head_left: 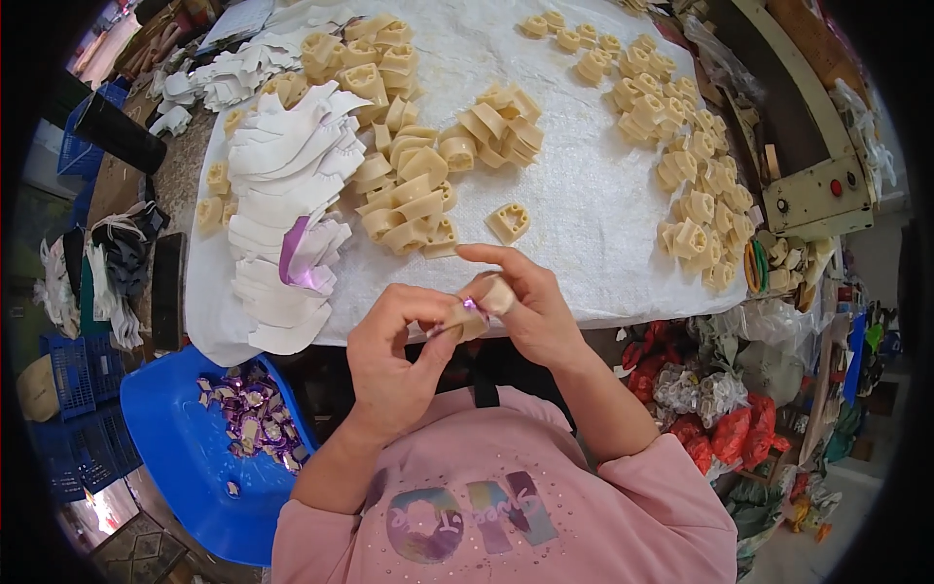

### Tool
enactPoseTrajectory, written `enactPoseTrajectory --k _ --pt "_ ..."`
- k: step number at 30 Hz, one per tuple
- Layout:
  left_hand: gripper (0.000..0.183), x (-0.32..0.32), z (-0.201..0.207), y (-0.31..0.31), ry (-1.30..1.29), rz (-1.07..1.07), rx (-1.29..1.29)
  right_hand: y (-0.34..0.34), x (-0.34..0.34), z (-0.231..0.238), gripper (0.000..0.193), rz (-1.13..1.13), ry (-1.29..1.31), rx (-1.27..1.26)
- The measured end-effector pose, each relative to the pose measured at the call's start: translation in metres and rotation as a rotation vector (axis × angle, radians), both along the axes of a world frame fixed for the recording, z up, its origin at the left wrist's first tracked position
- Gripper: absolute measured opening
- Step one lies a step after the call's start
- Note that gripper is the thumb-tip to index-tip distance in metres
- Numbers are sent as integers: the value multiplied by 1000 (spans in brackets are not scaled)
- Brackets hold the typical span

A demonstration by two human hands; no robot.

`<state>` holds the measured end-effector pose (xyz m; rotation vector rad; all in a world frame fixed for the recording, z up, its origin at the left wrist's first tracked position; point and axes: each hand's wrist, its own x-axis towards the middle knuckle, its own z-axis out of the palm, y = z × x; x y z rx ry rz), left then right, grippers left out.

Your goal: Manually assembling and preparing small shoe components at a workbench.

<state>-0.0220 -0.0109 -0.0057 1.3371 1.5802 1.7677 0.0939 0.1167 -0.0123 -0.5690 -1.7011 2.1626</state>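
Observation:
Close to the table's near edge, my left hand (394, 355) and my right hand (535, 310) come together around a small cream plastic shoe heel (473, 325) with shiny purple on it. Fingers of both hands pinch it and cover much of it. Beyond them one loose heel (508, 223) lies on the white sheet. To the left, white-backed cut covering pieces (292, 185) lie fanned in a long overlapping stack, with one purple piece (307, 255) showing its shiny side. A pile of cream heels (413, 190) lies next to the stack.
Below the table's left side, a blue basin (165, 419) holds many purple-covered pieces (255, 423). More cream heels (696, 204) spread along the table's right side. A beige machine frame with buttons (817, 200) borders the right. Red plastic bags (744, 433) lie lower right.

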Motion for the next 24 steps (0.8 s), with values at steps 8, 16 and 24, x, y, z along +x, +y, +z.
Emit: enactPoseTrajectory --k 8,16,24 --pt "13 7 1 3 -527 30 -47 -8 -5 3 13 -141 203 576" --pt "12 4 5 4 -417 56 -134 0 -7 6 17 -100 207 587" --pt "7 6 12 7 187 234 -70 0 3 4 15 -149 206 888"
